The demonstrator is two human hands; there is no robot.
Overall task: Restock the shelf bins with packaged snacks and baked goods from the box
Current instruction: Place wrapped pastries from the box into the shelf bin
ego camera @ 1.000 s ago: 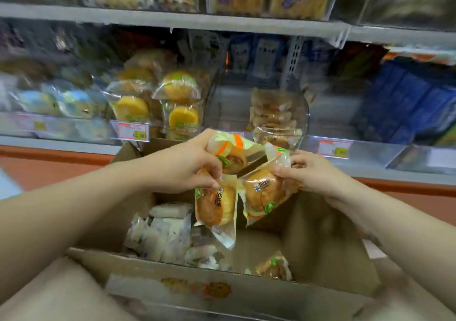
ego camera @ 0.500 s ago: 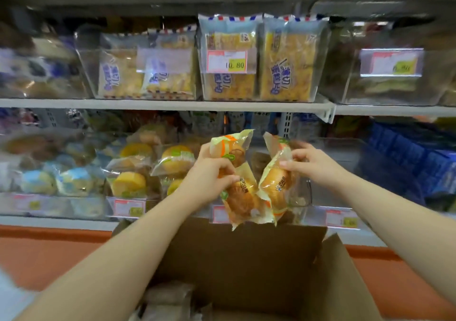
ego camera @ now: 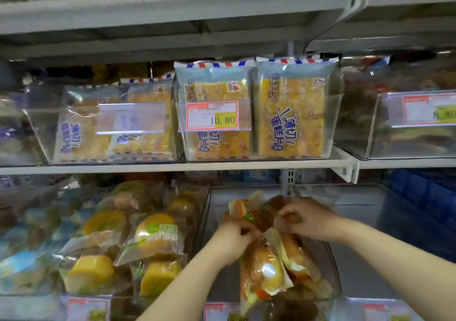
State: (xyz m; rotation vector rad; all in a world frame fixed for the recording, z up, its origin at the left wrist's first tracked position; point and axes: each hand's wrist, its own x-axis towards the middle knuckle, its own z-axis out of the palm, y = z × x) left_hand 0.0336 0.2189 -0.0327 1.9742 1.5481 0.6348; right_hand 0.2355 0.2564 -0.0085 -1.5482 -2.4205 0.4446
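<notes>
We see the left hand (ego camera: 234,237) gripping wrapped buns (ego camera: 261,269) inside the clear bin (ego camera: 204,222) — the right hand (ego camera: 308,219) pinches a neighbouring bun packet (ego camera: 296,254), apparently by its top — blur softens the fingertips.

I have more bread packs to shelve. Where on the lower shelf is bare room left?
The middle bin is bare behind and left of the bread packs gripped by the left hand and right hand. The bin on its right, bordered by blue packs, looks bare too. Crowded: the yellow cakes at left.
</notes>
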